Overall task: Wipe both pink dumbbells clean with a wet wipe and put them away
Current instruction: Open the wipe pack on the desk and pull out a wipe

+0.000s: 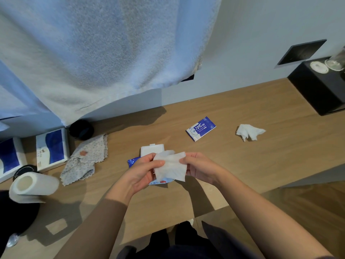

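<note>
wet wipe (pixel 171 167) is pinched at its side edges by left hand (pixel 143 171) and right hand (pixel 197 165), just above the open wipe pack (pixel 152 149) on the bench (pixel 242 156). Pull the edges apart evenly so it opens flat without tearing; pink dumbbells not in view

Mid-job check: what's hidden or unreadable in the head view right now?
- Dumbbells: none in the head view; whether the towel or the frame edges hide them, cannot tell.
- Wipe pack: head view, mostly covered by the wet wipe and left hand; label unreadable.
- Small blue pack: head view, fine print too small.
- Glass on the black box: head view, cut off by the right edge.
</note>
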`<state>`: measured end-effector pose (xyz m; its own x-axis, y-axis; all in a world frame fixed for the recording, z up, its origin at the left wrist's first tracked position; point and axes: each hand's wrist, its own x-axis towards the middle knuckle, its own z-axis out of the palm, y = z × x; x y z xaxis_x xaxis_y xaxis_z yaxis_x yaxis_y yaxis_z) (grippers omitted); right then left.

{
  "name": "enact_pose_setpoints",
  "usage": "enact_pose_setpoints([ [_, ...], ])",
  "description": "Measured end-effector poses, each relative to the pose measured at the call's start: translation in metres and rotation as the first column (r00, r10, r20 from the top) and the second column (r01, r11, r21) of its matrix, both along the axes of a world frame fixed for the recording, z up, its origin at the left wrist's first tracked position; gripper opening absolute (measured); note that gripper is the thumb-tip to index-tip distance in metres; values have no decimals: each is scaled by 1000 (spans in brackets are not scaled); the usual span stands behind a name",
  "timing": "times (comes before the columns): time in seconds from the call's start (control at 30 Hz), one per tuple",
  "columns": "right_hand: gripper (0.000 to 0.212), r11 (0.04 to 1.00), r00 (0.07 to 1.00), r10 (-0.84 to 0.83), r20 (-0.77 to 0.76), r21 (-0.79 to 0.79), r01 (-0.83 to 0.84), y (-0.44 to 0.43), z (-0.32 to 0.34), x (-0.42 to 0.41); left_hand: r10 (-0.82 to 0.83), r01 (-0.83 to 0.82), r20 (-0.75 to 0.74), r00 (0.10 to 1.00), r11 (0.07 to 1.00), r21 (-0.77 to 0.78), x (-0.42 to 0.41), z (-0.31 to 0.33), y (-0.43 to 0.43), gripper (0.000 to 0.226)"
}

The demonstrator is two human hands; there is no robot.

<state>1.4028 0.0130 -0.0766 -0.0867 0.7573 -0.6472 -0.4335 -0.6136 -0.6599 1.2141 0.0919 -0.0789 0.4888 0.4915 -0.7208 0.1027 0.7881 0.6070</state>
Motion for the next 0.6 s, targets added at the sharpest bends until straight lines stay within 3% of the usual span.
enact_pose_setpoints([
  [0.17,26,987,951,-153,-269,-91,133,0,4,-1,-104,111,-102,989,992,67,10,2,-1,21],
  [0.3,27,978,877,-206,-434,-114,173,-4,0,0,-137,148,-150,979,987,63,14,-1,-3,34],
  [0.47,41,977,874,-214,-435,-82,198,-7,-9,5,-98,108,-134,986,992,63,14,-4,-3,35],
  [0.6,43,994,913,-104,-396,-73,82,-8,-15,12,-23,29,-102,995,998,61,15,-8,-4,30],
])
